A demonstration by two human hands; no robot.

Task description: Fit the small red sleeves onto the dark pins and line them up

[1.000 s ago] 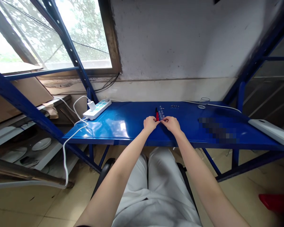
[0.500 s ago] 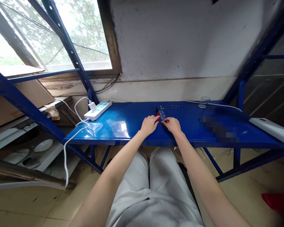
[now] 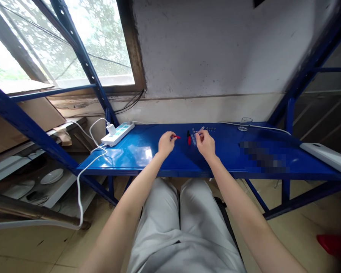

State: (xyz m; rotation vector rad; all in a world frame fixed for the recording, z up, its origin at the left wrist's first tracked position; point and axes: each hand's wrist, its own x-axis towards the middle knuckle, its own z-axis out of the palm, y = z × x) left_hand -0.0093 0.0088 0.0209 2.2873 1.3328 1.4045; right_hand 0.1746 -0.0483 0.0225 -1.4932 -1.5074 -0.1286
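I sit at a blue metal shelf (image 3: pixel 147 151). My left hand (image 3: pixel 166 143) is closed in a pinch on a small red piece (image 3: pixel 176 137), held a little left of a cluster of small clear tubes (image 3: pixel 193 138) with a red and black item (image 3: pixel 188 138) beside them. My right hand (image 3: pixel 205 143) is closed, pinching a thin clear tube (image 3: pixel 200 130) just above that cluster. A short row of tiny dark parts (image 3: pixel 210 129) lies behind it.
A white power strip (image 3: pixel 118 132) with a plugged charger and white cable lies at the shelf's left rear. A small glass (image 3: pixel 245 123) stands at the right rear, a white flat device (image 3: pixel 326 155) at the far right. Blue uprights flank the shelf; plates sit lower left.
Both hands were together at the tube cluster. My left hand has drawn away to the left with a red piece; my right hand has lifted a clear tube slightly farther back.
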